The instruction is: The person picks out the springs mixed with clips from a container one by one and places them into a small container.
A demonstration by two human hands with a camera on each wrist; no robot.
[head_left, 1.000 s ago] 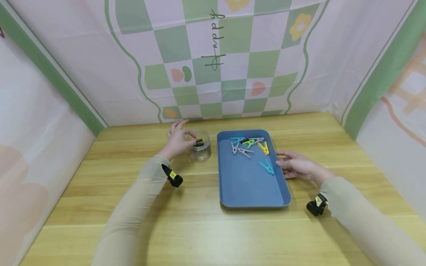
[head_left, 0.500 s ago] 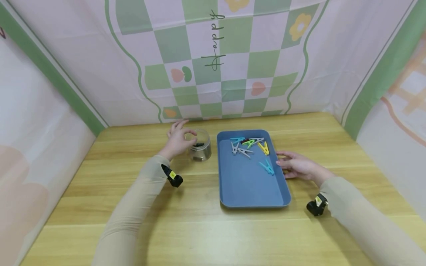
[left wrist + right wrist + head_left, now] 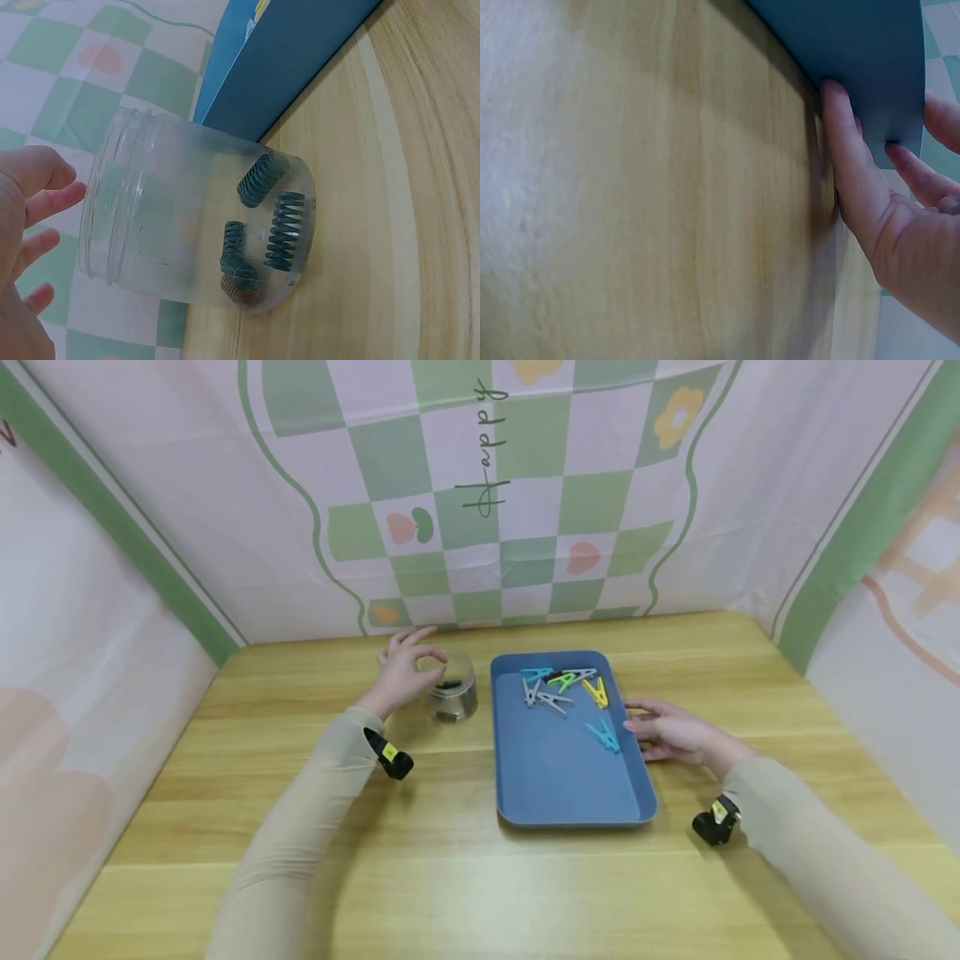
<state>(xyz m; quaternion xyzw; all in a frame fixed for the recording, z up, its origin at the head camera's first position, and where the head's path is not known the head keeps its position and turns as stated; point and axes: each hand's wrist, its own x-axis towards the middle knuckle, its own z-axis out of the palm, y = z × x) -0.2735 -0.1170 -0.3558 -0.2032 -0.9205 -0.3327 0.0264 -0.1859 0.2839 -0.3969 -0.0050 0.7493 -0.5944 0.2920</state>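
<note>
Over the mouth of a clear plastic jar (image 3: pixel 453 703) is my left hand (image 3: pixel 405 677), its thumb and fingers apart with nothing between them. In the left wrist view several dark green coil springs (image 3: pixel 284 231) lie at the jar's bottom, and a brownish one (image 3: pixel 240 291) is among them. My right hand (image 3: pixel 671 732) touches the right wall of a blue tray (image 3: pixel 558 789), fingers loosely extended along its side. Inside the tray are clothespins: a yellow one (image 3: pixel 596 693), a light blue one (image 3: pixel 603 735), a bright green one (image 3: pixel 562 682), several grey ones (image 3: pixel 553 702) and others.
Everything stands on a wood-grain table (image 3: pixel 442 893). A printed cloth (image 3: pixel 525 510) with green checks hangs behind the table, and cloth walls rise at both sides. Each wrist carries a small black camera (image 3: pixel 393 762). The jar stands just left of the tray.
A dark spring at the left fingertips in the jar's mouth has dropped into the jar. The left thumb and fingers have parted slightly. The right hand and tray have stayed put.
</note>
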